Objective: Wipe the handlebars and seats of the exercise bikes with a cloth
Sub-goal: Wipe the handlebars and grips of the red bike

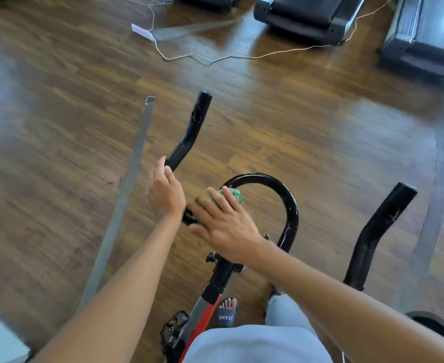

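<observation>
The black handlebar (pixel 288 203) of an exercise bike fills the middle of the view, with a curved centre loop and two outer horns. My left hand (pixel 164 191) grips the left horn (pixel 192 132) near its bend. My right hand (pixel 223 221) lies flat, fingers spread, pressing a green cloth (pixel 235 196) onto the left part of the centre loop. Only a small bit of the cloth shows past my fingers. The right horn (pixel 380 231) is untouched. The seat is not in view.
The bike's red and grey stem (pixel 207 297) and a pedal (pixel 173 328) sit below the bar, by my sandalled foot (pixel 227 311). A grey floor strip (pixel 126 195) runs left of the bike. Treadmills (pixel 307 14) and a loose white cable (pixel 215 58) lie ahead on the wooden floor.
</observation>
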Available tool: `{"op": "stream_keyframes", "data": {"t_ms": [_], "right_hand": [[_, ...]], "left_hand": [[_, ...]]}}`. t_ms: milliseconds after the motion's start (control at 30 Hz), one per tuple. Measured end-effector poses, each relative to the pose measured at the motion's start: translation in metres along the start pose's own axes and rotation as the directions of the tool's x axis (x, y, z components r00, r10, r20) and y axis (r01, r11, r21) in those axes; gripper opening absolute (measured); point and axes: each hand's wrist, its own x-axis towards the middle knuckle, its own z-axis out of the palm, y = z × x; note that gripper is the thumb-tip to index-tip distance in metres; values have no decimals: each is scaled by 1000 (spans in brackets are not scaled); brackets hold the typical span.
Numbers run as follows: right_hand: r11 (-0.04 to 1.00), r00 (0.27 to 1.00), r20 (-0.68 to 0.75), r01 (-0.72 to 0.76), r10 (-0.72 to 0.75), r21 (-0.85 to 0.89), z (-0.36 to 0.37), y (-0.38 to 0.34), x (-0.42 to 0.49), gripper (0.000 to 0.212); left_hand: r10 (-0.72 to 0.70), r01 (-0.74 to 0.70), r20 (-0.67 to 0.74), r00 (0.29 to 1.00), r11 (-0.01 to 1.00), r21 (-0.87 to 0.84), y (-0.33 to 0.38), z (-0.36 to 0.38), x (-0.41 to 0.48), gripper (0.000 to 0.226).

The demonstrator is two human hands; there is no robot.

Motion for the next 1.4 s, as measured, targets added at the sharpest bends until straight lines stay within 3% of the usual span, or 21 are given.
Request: {"op": "stream_keyframes", "data": {"t_ms": [133,233,400,500,600,667,733,833,933,1000,1133,1267,1400], "right_hand": [[995,994,-29,-102,103,19,-17,20,14,55],[997,998,3,65,-65,-47,-21,15,24,43],[973,989,135,88,-60,-216,-41,21,50,47],[972,969,213,162,-124,-171,-38,19,53,47],[994,961,255,-102,106,-29,-54,55,65,56],[937,920,238,-339,311,83,-63,82,55,58],[823,845,163,-534,510,194,-65,95,28,57],[544,616,70,-738,785,398,-59,87,-15,55],[189,374,143,-720,916,668,-38,62,-53,47],[-33,284,263,-619,922,785,-22,44,-74,52],[-221,243,459,-631,854,744,-4,42,-93,95],[-486,254,590,-370,767,792,-23,56,-82,55],[-571,301,680,-377,669,729,-32,45,-100,57]], "left_hand": [[-23,24,15,1000,1000,-9,-1,1,1,41],[-40,41,11,999,999,-33,-1,1,1,41],[-52,52,1,999,997,-60,0,1,1,40],[-60,60,4,998,997,-57,-1,1,1,40],[-41,41,2,999,998,-46,-3,1,1,40],[-33,33,-1,999,999,-42,-3,1,1,40],[-53,53,3,999,998,-37,-3,1,1,41],[-79,79,-8,997,997,-13,1,0,-1,42],[-74,74,-12,997,997,-4,2,0,-2,42],[-72,72,-24,997,997,0,1,1,-1,42],[-65,65,-20,998,998,-3,2,0,-2,41],[-50,50,-11,999,999,-8,2,-1,-3,41],[-46,46,-5,999,999,-17,2,-2,-4,41]]}}
